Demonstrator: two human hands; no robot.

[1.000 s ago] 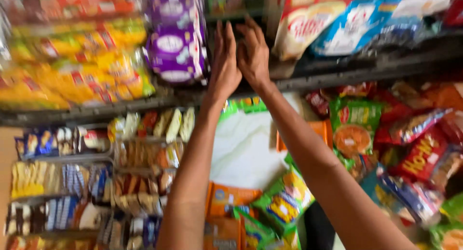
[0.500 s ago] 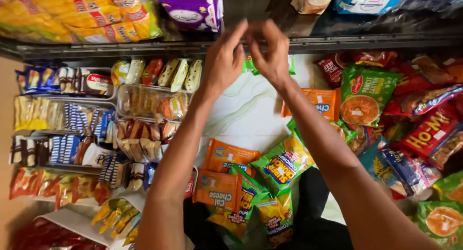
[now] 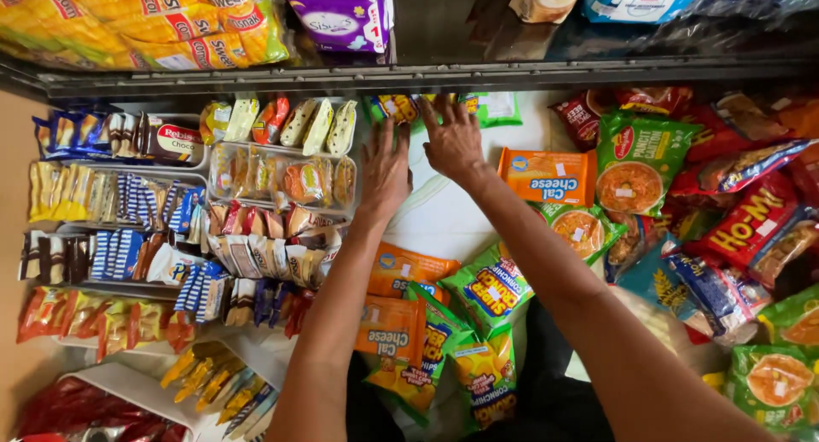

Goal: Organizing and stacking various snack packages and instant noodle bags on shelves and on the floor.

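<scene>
Neither hand grips anything: the left hand (image 3: 386,171) lies flat with fingers spread over the bare white surface (image 3: 444,212), and the right hand (image 3: 452,139) is likewise open, fingers fanned, its fingertips (image 3: 429,109) reaching up under the dark shelf edge (image 3: 426,75). The nearest thing to them is a green snack packet (image 3: 399,107) tucked at the back of the white surface, just below that shelf edge. It lies straight ahead of both hands, away from the body, with its long axis running left to right along the shelf. The right hand is the nearer one: its fingertips touch the packet's edge or come very close to it, though contact cannot be told for sure. The left hand sits just below the packet, a little closer to the body, apart from it. A second green packet (image 3: 493,107) lies just to the right of the right hand. Near the right wrist sits an orange cheese snack packet (image 3: 550,176). To the left of the left hand stand clear trays of wrapped biscuits (image 3: 281,179), close beside it but not touching
</scene>
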